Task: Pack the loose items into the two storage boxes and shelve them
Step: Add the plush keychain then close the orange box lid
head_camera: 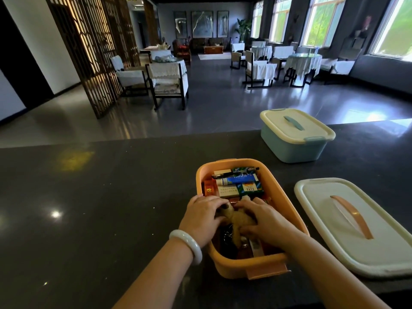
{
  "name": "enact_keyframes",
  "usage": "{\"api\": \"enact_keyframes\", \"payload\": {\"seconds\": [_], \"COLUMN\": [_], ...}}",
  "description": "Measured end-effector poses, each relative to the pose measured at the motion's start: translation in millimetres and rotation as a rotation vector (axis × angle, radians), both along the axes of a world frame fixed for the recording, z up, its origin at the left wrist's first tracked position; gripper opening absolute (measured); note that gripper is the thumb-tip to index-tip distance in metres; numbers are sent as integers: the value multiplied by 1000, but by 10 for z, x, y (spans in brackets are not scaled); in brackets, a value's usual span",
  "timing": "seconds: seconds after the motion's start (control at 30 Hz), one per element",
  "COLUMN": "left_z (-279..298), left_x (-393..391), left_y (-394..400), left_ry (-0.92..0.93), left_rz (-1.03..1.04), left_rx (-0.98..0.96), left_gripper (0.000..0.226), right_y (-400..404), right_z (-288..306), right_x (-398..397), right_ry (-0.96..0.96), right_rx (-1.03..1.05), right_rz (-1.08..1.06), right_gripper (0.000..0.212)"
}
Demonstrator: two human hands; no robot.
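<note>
An open orange storage box (287,197) stands on the dark counter in front of me, filled with small cartons, a tube and pens at its far end. Both hands reach inside it. My left hand (201,216) and my right hand (264,219) press together on a small tan plush toy (236,219) lying on the contents. The box's cream lid with an orange handle (347,226) lies flat to the right. A blue storage box (294,134) with its cream lid clipped on stands further back on the right.
The dark counter (100,208) runs the full width and ends at a far edge beyond the boxes. Past it lies a dining hall with covered tables and chairs (169,81) and a wooden lattice screen (95,52).
</note>
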State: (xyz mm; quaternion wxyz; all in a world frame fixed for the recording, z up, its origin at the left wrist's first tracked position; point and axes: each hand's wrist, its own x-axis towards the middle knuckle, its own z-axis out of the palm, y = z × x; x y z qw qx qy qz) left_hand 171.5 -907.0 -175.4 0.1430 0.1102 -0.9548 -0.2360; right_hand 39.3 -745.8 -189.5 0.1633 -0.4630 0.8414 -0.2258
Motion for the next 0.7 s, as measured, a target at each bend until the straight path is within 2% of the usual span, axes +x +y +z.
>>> {"api": "enact_keyframes", "payload": {"seconds": [0.43,0.57,0.7], "left_z": [-58,-7,116], "left_x": [-35,-75,-144], "left_y": [-12,-33,58], "left_ry": [-10,-54,-74], "left_rz": [-22,-74,-66], "left_rx": [-21,-36,-61], "left_gripper": [46,49,50], "right_y": [51,136,249], "right_z": [-1,103,301], "right_x": [-54,-95,-201], "right_ry": [-102,-152,-99], "right_rx": [11,-5,-47], "right_rz": [-48,-55,-85], "right_gripper": [63,56,45]}}
